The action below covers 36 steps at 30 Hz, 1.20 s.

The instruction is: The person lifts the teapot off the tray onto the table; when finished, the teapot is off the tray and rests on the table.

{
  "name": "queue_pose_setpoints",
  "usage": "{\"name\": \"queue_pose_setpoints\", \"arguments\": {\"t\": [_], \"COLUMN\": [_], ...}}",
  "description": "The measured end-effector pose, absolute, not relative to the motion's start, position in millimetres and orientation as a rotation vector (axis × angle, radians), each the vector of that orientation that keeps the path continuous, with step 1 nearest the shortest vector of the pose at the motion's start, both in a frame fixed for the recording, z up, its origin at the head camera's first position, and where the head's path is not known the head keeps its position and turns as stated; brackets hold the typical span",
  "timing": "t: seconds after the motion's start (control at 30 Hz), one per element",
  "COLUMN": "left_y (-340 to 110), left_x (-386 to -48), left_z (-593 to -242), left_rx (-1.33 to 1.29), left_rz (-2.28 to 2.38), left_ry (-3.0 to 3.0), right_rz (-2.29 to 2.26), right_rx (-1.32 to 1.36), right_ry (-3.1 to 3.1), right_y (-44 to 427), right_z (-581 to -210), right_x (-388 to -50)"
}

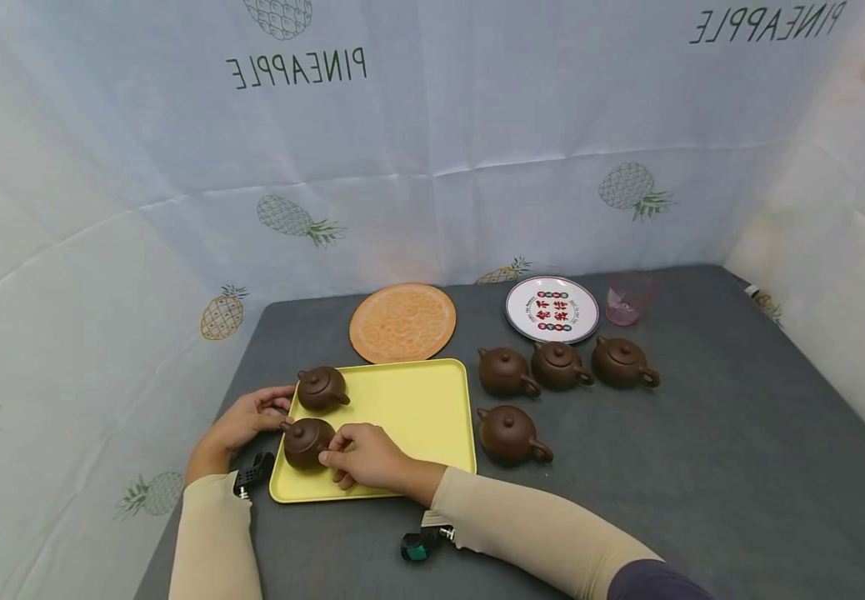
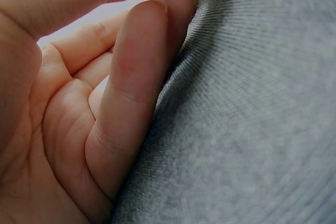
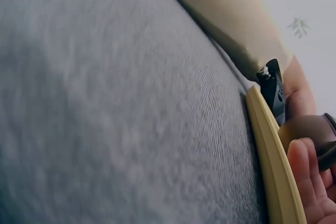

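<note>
A yellow tray [image 1: 402,408] lies on the table with two brown teapots at its left end. My right hand [image 1: 368,456] holds the nearer teapot [image 1: 308,443] by its handle side. In the right wrist view this teapot [image 3: 310,131] stands behind the tray's rim, and the fingers [image 3: 300,163] of the right hand are against it. The farther teapot [image 1: 322,389] sits in the tray's back left corner. My left hand [image 1: 252,419] is at the tray's left edge, its fingers loosely bent beside the rim and its thumb close to the nearer teapot's spout.
Right of the tray stand several more brown teapots, one [image 1: 509,435] nearer me and a row [image 1: 558,365] behind it. At the back are a round orange-brown mat [image 1: 402,323], a white plate [image 1: 552,309] with red writing and a pink clear cup [image 1: 627,298]. A pineapple-print curtain [image 1: 432,208] hangs behind.
</note>
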<state>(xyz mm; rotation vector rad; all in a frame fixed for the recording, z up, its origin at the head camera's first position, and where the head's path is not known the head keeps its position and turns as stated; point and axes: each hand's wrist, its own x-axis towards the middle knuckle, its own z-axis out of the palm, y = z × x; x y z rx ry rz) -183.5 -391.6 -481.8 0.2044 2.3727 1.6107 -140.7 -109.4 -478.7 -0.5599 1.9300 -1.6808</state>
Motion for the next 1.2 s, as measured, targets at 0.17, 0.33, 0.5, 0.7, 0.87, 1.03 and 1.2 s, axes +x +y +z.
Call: {"name": "queue_pose_setpoints", "arguments": {"t": [0.17,0.33,0.5,0.7,0.87,1.03,1.2], "left_y": [-391.2,-391.8,-392.2,-394.8,-395.5,-394.2,-391.2], "left_x": [-181.6,-178.0,-177.2,-179.0,-181.3,-180.6,-180.6], "left_z": [-482.3,-481.7,-481.8,-480.7,-481.3,-480.7,-477.2], "left_rx": [0.187,0.193,0.172,0.167,0.198,0.190,0.174], "left_rz": [1.602,1.587,1.564,1.552,1.555,1.562,1.537], "left_ry": [2.372,2.400,2.415,2.424,2.418,2.423,2.418], "right_rz": [-1.694,-1.635,-1.604,-1.624,-1.644,-1.708,-1.742], "right_rx": [-0.564,-0.645,-0.665,-0.719,-0.745,-0.754,-0.799], "right_ry": [1.961,2.027,2.063,2.036,2.011,1.955,1.946], "right_y": [-108.5,-105.0,-97.6,-85.7,-70.9,-52.5,-27.8], "right_z": [-478.6,-476.6,-474.1,-465.3,-454.4,-444.4,-435.0], "right_x": [-137.8,-137.1,-136.1,-137.7,-135.4,-130.3,-129.2]}}
